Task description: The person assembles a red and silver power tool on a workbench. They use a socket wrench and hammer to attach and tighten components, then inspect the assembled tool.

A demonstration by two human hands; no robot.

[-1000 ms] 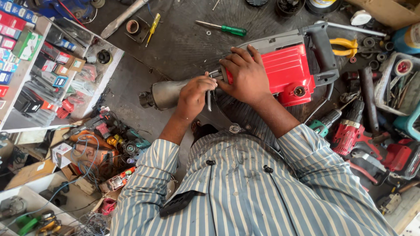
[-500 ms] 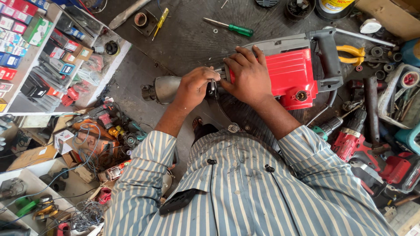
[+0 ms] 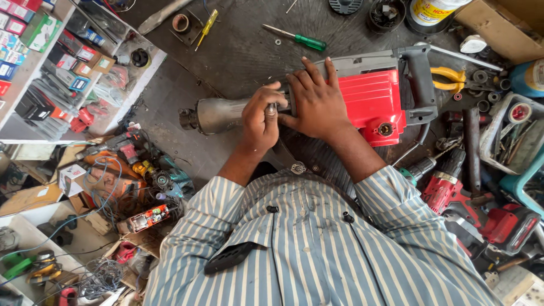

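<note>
Demolition hammer: lay on its side on the dark surface, grey metal nose toward 9 o'clock, red housing and rear handle toward 3 o'clock.
Handling: looked heavy and rigid; best taken by the rear handle and the grey barrel.
Left hand: fingers curled shut around a small tool, too hidden to name, at the barrel joint.
Right hand: spread flat, pressing on the body beside the red housing.
Green-handled screwdriver: at 12 o'clock, apart.

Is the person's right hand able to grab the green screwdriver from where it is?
Probably yes. The right hand lies flat on the red and grey hammer drill, and the green screwdriver lies just beyond it on the bare workbench, with nothing between them.
</note>
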